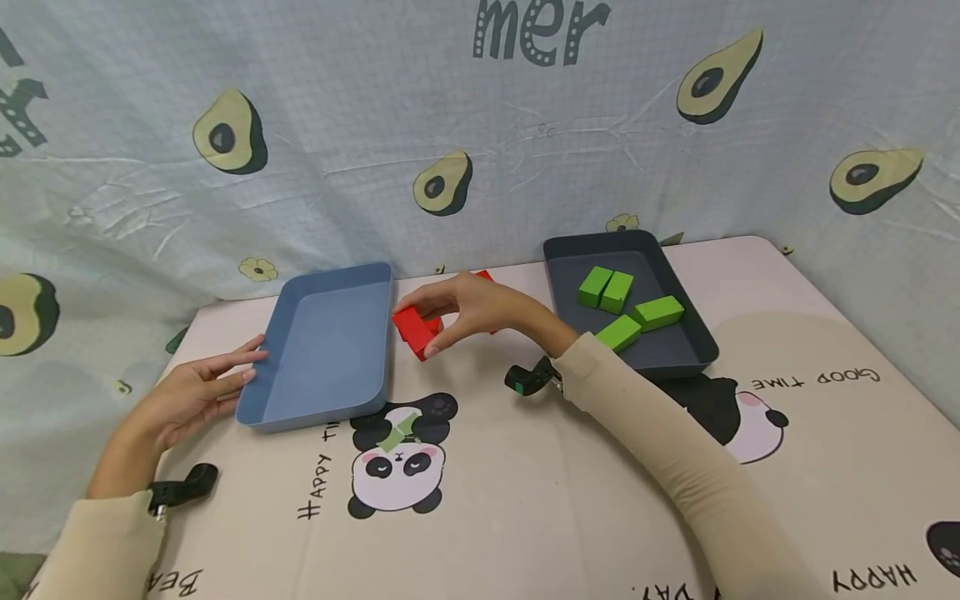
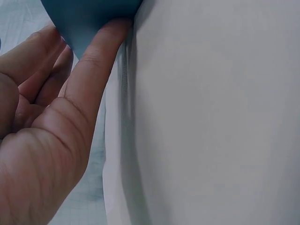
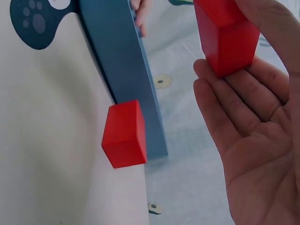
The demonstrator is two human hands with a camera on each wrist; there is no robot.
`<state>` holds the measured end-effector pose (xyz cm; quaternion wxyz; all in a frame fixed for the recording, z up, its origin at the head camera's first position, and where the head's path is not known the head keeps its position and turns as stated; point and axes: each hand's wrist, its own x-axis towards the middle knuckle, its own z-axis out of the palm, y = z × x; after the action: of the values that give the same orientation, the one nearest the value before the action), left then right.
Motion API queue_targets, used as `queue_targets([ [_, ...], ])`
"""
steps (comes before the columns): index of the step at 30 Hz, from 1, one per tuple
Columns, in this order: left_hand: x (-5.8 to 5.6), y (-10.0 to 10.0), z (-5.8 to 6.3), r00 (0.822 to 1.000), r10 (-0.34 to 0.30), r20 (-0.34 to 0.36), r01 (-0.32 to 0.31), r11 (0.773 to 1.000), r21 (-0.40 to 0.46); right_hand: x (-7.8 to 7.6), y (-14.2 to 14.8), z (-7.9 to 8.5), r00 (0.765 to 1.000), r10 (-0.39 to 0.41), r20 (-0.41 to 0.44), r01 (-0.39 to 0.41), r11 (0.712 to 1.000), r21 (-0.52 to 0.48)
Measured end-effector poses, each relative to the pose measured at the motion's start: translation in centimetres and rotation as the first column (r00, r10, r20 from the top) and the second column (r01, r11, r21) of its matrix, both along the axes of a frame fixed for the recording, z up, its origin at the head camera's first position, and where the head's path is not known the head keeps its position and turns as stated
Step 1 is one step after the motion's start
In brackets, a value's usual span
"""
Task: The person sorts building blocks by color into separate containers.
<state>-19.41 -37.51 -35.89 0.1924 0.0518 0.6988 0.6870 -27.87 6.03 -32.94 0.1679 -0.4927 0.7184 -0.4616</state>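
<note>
My right hand [image 1: 480, 307] pinches a red block [image 1: 417, 333] between thumb and fingers, just right of the light blue tray [image 1: 322, 414]. The same block [image 3: 229, 44] shows in the right wrist view, raised off the table. Another red block [image 3: 124, 133] stands on the table beside the tray; in the head view it is mostly hidden by the held one. A further bit of red [image 1: 486, 275] shows behind the right hand, its shape mostly covered. My left hand [image 1: 197, 393] touches the tray's left side with fingers extended; its thumb [image 2: 96, 61] meets the outer wall.
A dark grey tray [image 1: 701, 337] stands at the back right, holding several green blocks [image 1: 658, 312]; the right forearm passes over its front left corner. Behind the table hangs a pale curtain [image 1: 337, 125] with avocado prints. The table cover [image 1: 495, 500] carries panda drawings.
</note>
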Motion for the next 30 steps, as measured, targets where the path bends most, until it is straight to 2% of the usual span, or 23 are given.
queue_targets([
  [10, 0.0, 0.0, -0.1, 1.0, 0.007, 0.001, -0.007, 0.999, -0.032, -0.1, -1.2, -0.8, 1.0, -0.013, -0.024, 0.014, 1.0, 0.008],
  [20, 0.0, 0.1, 0.2, 1.0, 0.014, 0.01, -0.014, 0.998, -0.057, 0.0, -2.2, -1.5, 0.999, 0.019, -0.047, -0.019, 1.0, -0.01],
  [30, 0.0, 0.0, 0.1, 1.0, 0.006, 0.009, -0.005, 0.999, -0.05, -0.1, -2.5, -1.6, 0.992, 0.037, -0.12, -0.033, 0.999, 0.036],
])
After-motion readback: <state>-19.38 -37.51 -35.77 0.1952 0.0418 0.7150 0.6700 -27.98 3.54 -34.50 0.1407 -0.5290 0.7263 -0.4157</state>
